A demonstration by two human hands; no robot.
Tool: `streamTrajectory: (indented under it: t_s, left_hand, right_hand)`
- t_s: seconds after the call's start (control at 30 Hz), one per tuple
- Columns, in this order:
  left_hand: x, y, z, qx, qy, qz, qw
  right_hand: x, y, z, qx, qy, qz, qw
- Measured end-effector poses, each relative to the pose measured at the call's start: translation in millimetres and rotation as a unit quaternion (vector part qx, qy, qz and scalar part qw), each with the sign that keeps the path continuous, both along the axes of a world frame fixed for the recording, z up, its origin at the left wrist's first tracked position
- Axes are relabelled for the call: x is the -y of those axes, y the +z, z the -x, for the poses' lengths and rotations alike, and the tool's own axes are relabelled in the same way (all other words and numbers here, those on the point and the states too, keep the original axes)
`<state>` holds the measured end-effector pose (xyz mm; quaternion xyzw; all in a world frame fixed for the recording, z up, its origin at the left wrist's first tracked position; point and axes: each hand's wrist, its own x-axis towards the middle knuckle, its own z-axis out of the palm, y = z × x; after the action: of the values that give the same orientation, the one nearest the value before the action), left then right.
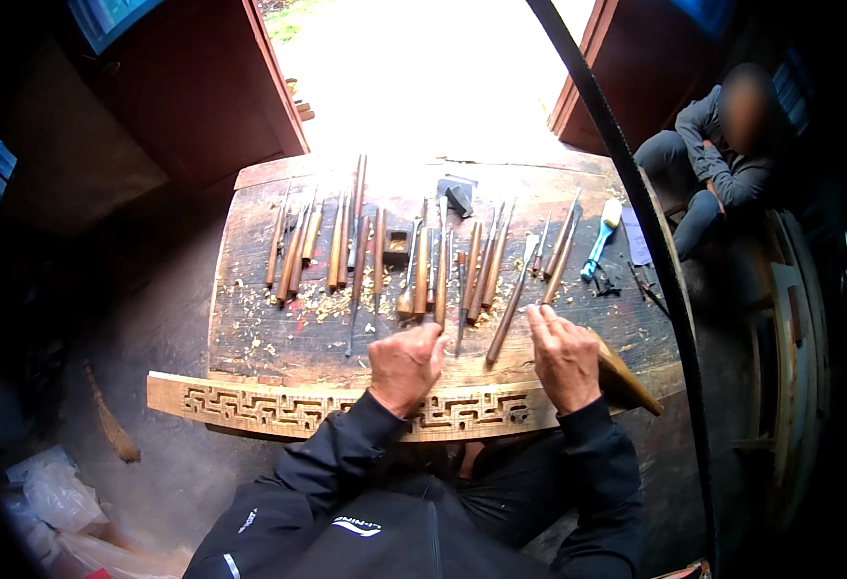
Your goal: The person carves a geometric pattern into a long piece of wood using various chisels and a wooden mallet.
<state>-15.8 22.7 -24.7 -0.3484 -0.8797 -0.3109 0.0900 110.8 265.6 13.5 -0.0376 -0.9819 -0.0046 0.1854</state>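
Note:
My left hand is closed above the near edge of the workbench, beside the carved board. The handle of a chisel runs into its curled fingers. My right hand has its fingers stretched forward over the bench top. Beside its palm lies a tapered wooden tool, partly hidden by the hand; it looks like a mallet. Another chisel lies just left of the right fingertips. Across the bench's front edge lies a long wooden board with a cut fretwork pattern, partly covered by my left wrist.
Several carving tools lie in a row on the workbench, among wood shavings. A blue-handled brush and a small dark box are there too. A dark strap crosses the right side. Someone sits at the far right. A broom is at left.

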Motion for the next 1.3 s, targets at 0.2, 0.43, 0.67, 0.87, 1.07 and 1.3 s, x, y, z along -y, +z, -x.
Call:
streamTrajectory:
  t_s: [0.2,0.43,0.67,0.87,1.07,1.3]
  left_hand:
    - [71,-11,51,-0.027,0.148,0.099,0.984]
    - [96,-6,79,-0.052,0.225,0.147,0.962]
    - [55,-11,84,0.027,0.121,0.106,0.987]
    - [44,-21,96,0.066,0.134,0.133,0.98]
    - [62,-41,117,0.287,0.109,-0.038,0.951]
    - [58,-37,115,0.42,0.07,-0.147,0.893]
  right_hand:
    - [15,0,-25,-0.014,0.01,0.021,1.0]
    - [18,13,-26,0.017,-0.012,0.048,0.999]
    - [15,9,-26,0.033,-0.01,0.061,0.998]
    - [12,6,-27,0.032,-0.006,0.071,0.997]
    - [15,11,-25,0.04,0.002,0.089,0.995]
    - [18,15,-23,0.014,0.014,0.127,0.992]
